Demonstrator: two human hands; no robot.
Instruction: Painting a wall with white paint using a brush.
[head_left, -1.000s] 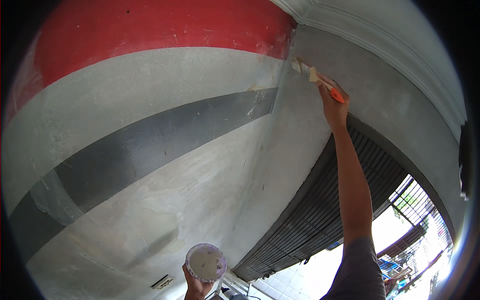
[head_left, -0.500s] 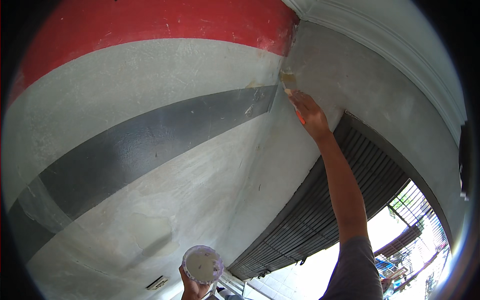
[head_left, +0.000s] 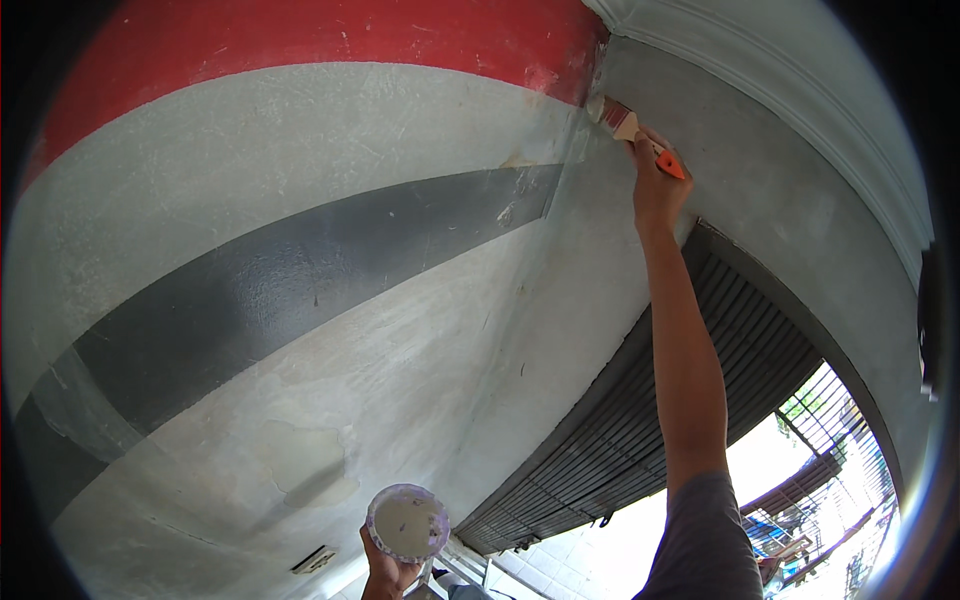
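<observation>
My right hand (head_left: 662, 190) is raised high, closed round the handle of a paintbrush (head_left: 626, 124) with a pale wooden handle and an orange end. The bristle tip touches the grey wall right by the corner, just below the red band (head_left: 350, 32). Low in the view, my left hand (head_left: 388, 572) grips a round tub (head_left: 408, 522) from its side. Whitish paint with darker flecks shows inside the tub, and its rim is smeared with pale purple.
Left of the corner, a dark grey stripe (head_left: 290, 275) crosses the wall. A white moulded cornice (head_left: 790, 90) runs along the top right. Below my right forearm is a dark slatted shutter (head_left: 610, 440) over a bright opening. A wall outlet (head_left: 314, 559) sits low left.
My right hand has moved up and slightly right with the paintbrush, whose bristles now sit higher along the corner. My left hand and the tub have hardly moved.
</observation>
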